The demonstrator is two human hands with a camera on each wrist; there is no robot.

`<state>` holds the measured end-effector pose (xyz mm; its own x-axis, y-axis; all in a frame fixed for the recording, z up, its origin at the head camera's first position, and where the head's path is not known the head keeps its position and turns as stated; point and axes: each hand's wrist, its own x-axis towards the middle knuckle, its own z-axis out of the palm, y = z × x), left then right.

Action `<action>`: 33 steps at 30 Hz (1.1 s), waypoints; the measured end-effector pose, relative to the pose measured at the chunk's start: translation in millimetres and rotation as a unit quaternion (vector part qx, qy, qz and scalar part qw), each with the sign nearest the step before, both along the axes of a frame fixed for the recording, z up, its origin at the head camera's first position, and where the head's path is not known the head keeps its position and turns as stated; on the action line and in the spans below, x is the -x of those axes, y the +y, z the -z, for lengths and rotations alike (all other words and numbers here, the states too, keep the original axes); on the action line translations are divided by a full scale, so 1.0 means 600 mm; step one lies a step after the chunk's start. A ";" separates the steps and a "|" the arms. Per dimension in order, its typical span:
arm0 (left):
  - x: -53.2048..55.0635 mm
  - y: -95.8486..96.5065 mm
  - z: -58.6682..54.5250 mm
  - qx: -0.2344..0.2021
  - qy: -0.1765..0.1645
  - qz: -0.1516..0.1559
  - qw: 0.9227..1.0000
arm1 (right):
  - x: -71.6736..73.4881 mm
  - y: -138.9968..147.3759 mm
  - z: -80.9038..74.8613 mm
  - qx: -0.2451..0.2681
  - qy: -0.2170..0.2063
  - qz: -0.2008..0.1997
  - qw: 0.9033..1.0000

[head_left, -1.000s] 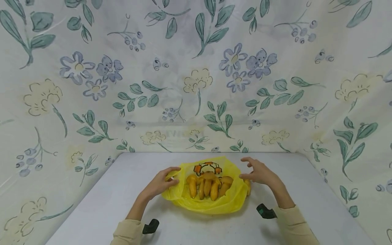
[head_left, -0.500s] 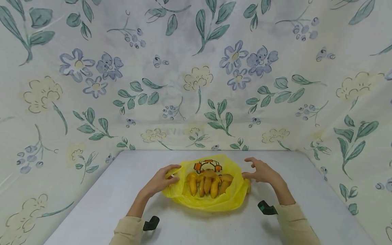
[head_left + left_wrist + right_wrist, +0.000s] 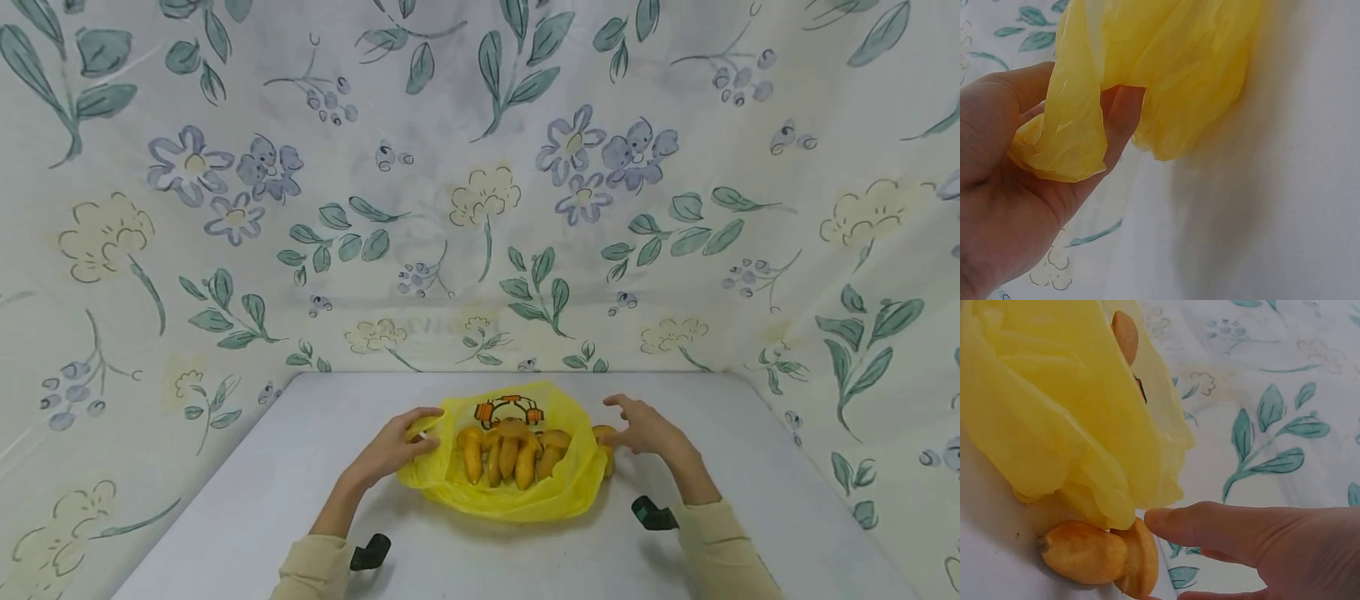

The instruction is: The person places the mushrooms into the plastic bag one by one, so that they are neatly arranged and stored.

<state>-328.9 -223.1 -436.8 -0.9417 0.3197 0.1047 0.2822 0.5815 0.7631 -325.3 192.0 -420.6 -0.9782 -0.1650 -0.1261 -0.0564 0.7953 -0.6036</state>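
A yellow plastic bag [image 3: 517, 504] lies with its mouth spread on the white table, showing an orange-and-black print inside. Several brown mushrooms [image 3: 508, 454] rest in it with their stems toward me. My left hand [image 3: 393, 442] holds the bag's left edge; in the left wrist view a strip of the bag [image 3: 1075, 125] hangs between thumb and fingers. My right hand [image 3: 648, 429] is spread beside the bag's right side. One more mushroom [image 3: 1088, 553] lies on the table just outside the bag, its cap right at my right thumb tip.
The white table [image 3: 300, 433] ends at a wall covered in floral cloth [image 3: 480, 275]. A black wrist-worn device [image 3: 370, 552] sits by my left sleeve, and another black device [image 3: 654, 512] by my right sleeve.
My right hand has shifted slightly right, from the bag's edge to the outside mushroom, and more of that mushroom's cap shows. My left hand stays on the bag.
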 end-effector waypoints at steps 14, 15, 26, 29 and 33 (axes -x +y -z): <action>-0.001 0.000 -0.001 -0.007 0.004 0.005 1.000 | 0.002 -0.019 0.022 -0.075 0.026 0.001 0.997; -0.001 0.000 -0.001 -0.007 0.004 0.004 1.000 | 0.001 -0.020 0.023 -0.079 0.029 0.001 0.996; 0.001 0.000 0.000 -0.009 0.000 0.001 1.000 | 0.001 -0.026 0.029 -0.064 0.002 0.005 0.998; 0.002 -0.001 0.001 -0.008 -0.001 -0.001 1.000 | 0.000 -0.025 0.029 -0.061 0.001 0.003 0.998; 0.003 -0.001 0.002 -0.008 -0.002 -0.001 1.000 | -0.001 -0.020 0.027 -0.063 0.003 0.004 0.998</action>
<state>-331.0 -223.8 -438.0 -0.9428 0.3159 0.1063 0.2780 0.5695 0.7736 -324.7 180.1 -436.7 -0.9801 -0.1410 -0.1394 -0.0535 0.8650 -0.4989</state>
